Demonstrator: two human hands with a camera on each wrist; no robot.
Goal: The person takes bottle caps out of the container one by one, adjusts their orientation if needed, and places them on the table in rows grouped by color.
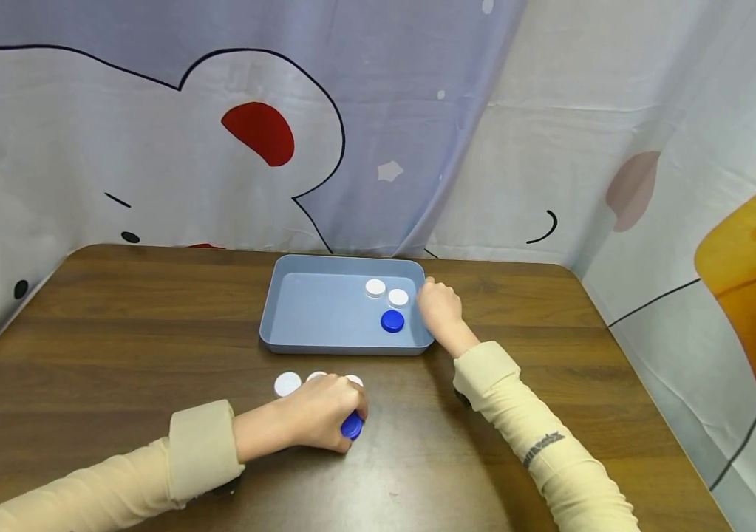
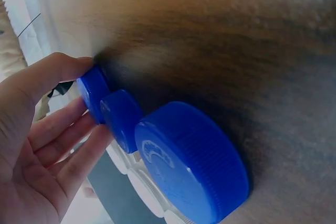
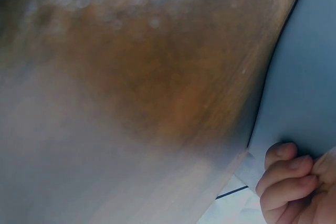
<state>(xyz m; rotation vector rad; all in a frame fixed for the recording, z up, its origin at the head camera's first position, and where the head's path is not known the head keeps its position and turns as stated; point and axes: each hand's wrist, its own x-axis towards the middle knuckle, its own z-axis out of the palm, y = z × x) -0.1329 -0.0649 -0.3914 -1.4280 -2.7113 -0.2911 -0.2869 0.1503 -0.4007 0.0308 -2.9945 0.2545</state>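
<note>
My left hand [image 1: 321, 414] [image 2: 47, 140] pinches a blue cap [image 1: 352, 425] [image 2: 93, 94] between thumb and fingers, low over the wooden table. Two more blue caps [image 2: 122, 120] [image 2: 191, 161] stand in line with it in the left wrist view; the hand hides them in the head view. Behind the hand are white caps [image 1: 287, 384] [image 2: 147, 192]. At the right rim of the blue-grey tray [image 1: 321, 314] [image 3: 299, 77], my right hand [image 1: 440, 310] [image 3: 291, 187] holds on with curled fingers; its thumb's contact is hidden in the right wrist view.
Inside the tray, toward its right side, lie two white caps [image 1: 375, 288] [image 1: 398, 298] and one blue cap [image 1: 392, 321]. A printed curtain [image 1: 391, 133] hangs behind the table [image 1: 118, 318] and along its right side.
</note>
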